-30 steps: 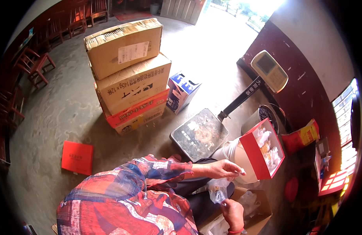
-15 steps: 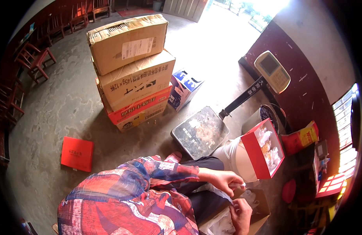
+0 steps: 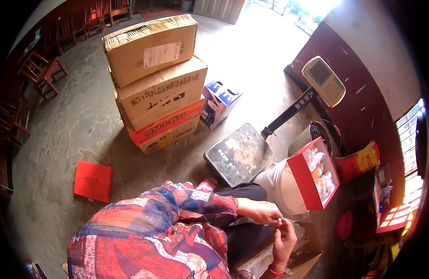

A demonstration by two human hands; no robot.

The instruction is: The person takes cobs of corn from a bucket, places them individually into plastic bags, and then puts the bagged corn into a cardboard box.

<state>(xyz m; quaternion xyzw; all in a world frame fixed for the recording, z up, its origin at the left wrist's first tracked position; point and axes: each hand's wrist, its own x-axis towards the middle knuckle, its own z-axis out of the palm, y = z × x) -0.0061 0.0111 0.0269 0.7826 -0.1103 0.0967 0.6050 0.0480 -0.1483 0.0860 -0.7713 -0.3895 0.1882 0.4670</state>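
My left hand (image 3: 265, 211) is closed in a pinch on a small white piece, apparently the tip of a plastic bag, most of which is hidden. My right hand (image 3: 283, 238), with a red cord on its wrist, meets it fingertip to fingertip, pinching the same piece. Beneath them is an open cardboard box (image 3: 312, 252) holding white plastic bags (image 3: 299, 244). An open red box (image 3: 300, 185) of bagged items sits atop a white bucket (image 3: 282, 190) beside my hands.
A platform scale (image 3: 237, 151) with a display stands ahead. Stacked cartons (image 3: 154, 93) and a blue box (image 3: 218, 104) stand beyond. A flat red box (image 3: 93, 180) lies on the floor left. A metal bucket (image 3: 316, 132) and red sack (image 3: 356, 162) line the right wall.
My hands have come together. My right hand moved up and rightward to meet my left, which moved slightly down. The dangling clear bag is now hidden behind them.
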